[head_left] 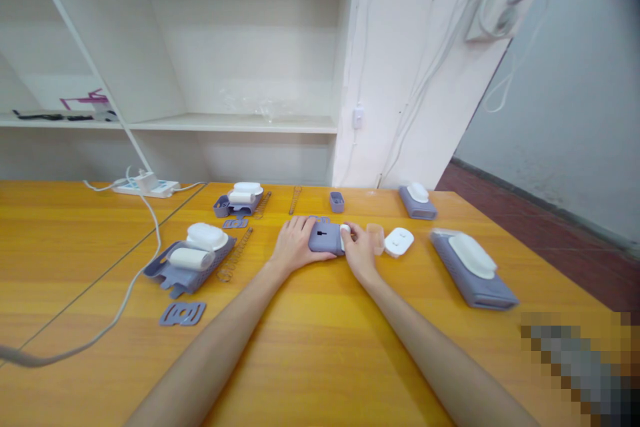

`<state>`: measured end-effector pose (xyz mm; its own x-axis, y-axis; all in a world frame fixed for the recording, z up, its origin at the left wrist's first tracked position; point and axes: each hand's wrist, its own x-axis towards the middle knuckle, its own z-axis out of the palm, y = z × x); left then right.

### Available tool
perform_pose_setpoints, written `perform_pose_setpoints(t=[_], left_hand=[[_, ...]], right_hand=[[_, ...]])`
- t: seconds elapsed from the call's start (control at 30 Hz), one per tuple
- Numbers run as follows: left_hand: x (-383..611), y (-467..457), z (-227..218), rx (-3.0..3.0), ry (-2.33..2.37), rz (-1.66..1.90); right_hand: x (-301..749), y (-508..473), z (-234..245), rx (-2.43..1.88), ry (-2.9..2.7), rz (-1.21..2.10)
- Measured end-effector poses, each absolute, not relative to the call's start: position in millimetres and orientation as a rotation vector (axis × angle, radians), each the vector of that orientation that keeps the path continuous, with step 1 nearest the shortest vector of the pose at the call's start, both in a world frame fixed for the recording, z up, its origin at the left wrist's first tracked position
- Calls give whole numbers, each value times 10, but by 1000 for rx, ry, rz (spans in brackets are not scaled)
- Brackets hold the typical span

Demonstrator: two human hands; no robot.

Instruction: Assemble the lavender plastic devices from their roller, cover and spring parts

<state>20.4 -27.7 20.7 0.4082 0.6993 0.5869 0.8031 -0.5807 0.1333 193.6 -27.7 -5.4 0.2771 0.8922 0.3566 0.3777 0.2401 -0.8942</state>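
Observation:
A purple-grey plastic case (pixel 327 237) with a small dark keyhole-shaped slot lies on the table in front of me. My left hand (pixel 296 243) is wrapped round its left end, thumb along the near side. At the case's right end my right hand (pixel 360 250) grips a small white piece (pixel 345 236), which touches the case; the fingers partly hide it. Just right of that hand stands a clear plastic cup (pixel 376 239). Beside the cup lies a white oval plate (pixel 399 242) with two small slots. Behind the case, a flat purple-grey slotted plate (pixel 320 219) shows in part.
Purple-grey housings with white oval parts lie left (pixel 193 260), back left (pixel 246 199), right (pixel 473 270) and back right (pixel 418 201). Springs (pixel 237 253), a slotted plate (pixel 183 313) and a small box (pixel 337 201) lie around. A white cable (pixel 145 267) crosses the left side from a power strip (pixel 150 187).

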Motion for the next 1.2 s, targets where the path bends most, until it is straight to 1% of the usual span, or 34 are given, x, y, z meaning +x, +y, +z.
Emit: perform_pose_setpoints(t=[0.2,0.37,0.67,0.97,1.2], left_hand=[[206,-286,209,-2447,-1335,-907],[201,-292,210,-2381,-1368,-953],[189,-296,202,-2343,-1367,-967],[188,-298,211,-2330,-1341,-897],[177,-289,189,-2320,-1311,-904]], right_hand=[[1974,-288,-40,-1367,-1414,533],[2010,-315,13,-1325,-1532,608],[1982,-403,113,-1259,-1562,690],[1996,-406,136,-1276,-1592,594],[1998,-397,97,-1209,-1604,653]])
